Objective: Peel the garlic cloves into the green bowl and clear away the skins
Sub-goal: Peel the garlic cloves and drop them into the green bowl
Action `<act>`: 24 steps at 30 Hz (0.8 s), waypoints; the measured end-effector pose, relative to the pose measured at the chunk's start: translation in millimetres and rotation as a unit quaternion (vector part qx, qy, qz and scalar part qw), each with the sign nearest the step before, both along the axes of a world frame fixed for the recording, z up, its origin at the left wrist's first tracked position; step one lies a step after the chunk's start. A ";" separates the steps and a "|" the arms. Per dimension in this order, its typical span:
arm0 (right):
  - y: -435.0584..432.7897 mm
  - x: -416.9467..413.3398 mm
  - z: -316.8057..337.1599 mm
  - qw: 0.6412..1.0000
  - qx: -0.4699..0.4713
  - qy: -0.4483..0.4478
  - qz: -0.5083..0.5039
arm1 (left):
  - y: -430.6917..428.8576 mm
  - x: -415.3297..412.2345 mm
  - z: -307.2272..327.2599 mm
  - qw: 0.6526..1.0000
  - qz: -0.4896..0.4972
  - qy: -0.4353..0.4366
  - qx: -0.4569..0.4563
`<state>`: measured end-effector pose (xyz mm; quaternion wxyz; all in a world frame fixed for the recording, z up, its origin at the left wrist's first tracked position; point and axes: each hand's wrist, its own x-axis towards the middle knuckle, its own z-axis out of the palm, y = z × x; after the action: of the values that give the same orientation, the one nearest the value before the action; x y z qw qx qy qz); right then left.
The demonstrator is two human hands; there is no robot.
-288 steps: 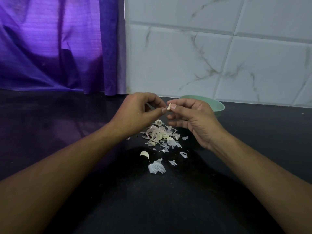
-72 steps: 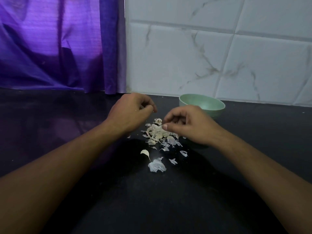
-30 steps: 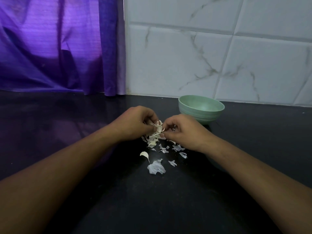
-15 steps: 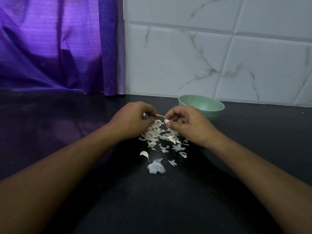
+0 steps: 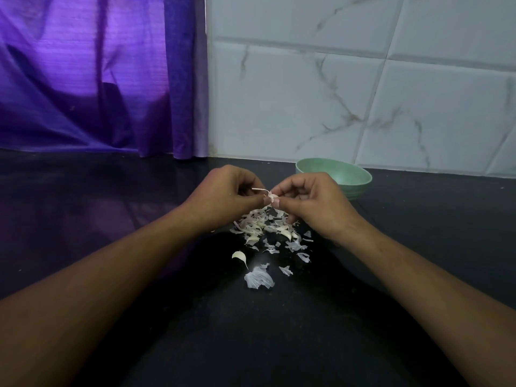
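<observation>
My left hand [image 5: 223, 195] and my right hand [image 5: 310, 203] meet above the counter and both pinch one small garlic clove [image 5: 271, 196], from which a thin strip of skin sticks out to the left. Below them lies a pile of pale garlic skins and cloves [image 5: 264, 226] on the black counter. A single clove [image 5: 239, 256] lies apart, nearer to me, beside a large papery skin [image 5: 258, 279]. The green bowl [image 5: 354, 177] stands behind my right hand; its contents are hidden.
The black counter [image 5: 111, 219] runs to a white marbled tile wall [image 5: 335, 93] at the back. A purple curtain [image 5: 97, 74] hangs at the back left, down to the counter.
Both hands dipped into the pile about a second ago, then rose with a clove pinched between them. A strip of skin now stands out from the clove.
</observation>
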<state>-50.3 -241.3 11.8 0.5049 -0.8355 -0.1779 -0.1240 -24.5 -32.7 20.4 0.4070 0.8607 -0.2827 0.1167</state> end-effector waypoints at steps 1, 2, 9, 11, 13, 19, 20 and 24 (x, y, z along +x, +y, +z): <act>0.6 -0.1 0.0 1.000 0.001 0.000 -0.003 | -0.3 -0.3 -0.3 1.000 0.000 -0.002 -0.010; 0.9 -0.2 0.0 1.000 0.002 0.000 -0.006 | -0.5 -0.7 -0.2 1.000 0.001 -0.006 -0.017; 5.5 -6.2 2.2 0.997 0.068 0.035 0.014 | -0.9 -1.8 1.7 0.998 -0.020 0.035 -0.054; 5.7 -8.3 4.7 0.994 0.095 0.052 0.022 | -0.9 -2.1 2.3 0.993 -0.047 0.078 -0.081; 5.8 -9.9 7.2 0.991 0.113 0.066 0.025 | -0.8 -2.8 2.2 0.984 -0.078 0.125 -0.101; 6.9 -13.8 11.6 0.972 0.197 0.121 0.044 | -2.0 -7.6 3.7 0.972 -0.138 0.152 -0.112; 7.5 -14.5 12.3 0.968 0.211 0.127 0.049 | -3.3 -9.4 4.5 0.972 -0.141 0.148 -0.120; 12.2 -16.5 13.9 0.940 0.293 0.161 0.067 | -9.4 -14.0 5.6 0.972 -0.135 0.116 -0.151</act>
<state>-66.8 -229.1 25.7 0.7564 -0.6456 -0.1055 -0.0006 -38.5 -42.1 26.0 0.5742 0.7507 -0.3267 0.0015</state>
